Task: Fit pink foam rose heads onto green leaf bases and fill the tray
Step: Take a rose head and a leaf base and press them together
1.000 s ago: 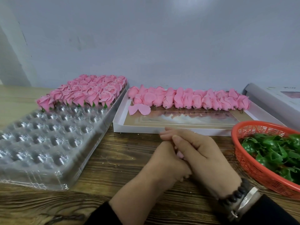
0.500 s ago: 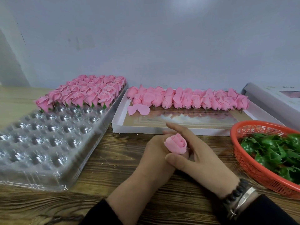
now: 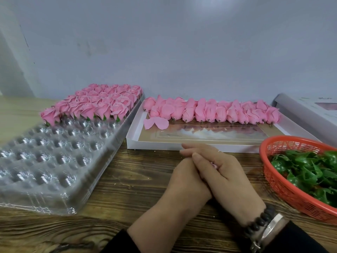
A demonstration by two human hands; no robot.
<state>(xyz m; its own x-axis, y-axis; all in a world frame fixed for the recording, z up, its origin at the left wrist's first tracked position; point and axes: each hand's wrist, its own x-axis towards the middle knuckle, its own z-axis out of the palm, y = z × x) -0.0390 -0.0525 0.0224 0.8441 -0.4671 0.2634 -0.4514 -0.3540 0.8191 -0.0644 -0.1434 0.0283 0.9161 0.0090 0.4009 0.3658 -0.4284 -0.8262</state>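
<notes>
Hands clasped — right hand (image 3: 226, 172) over left hand (image 3: 187, 181); grip contents hidden.

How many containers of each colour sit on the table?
Clear plastic tray: 1
White cardboard box: 1
Orange mesh basket: 1
Total: 3

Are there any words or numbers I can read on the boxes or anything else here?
None can be read.
Grey box lid at the far right: faint dark marks near its top edge, too small and blurred to read.
White box of loose roses: a printed picture on its floor, no letters visible.
Clear tray and orange basket: no text.
</notes>
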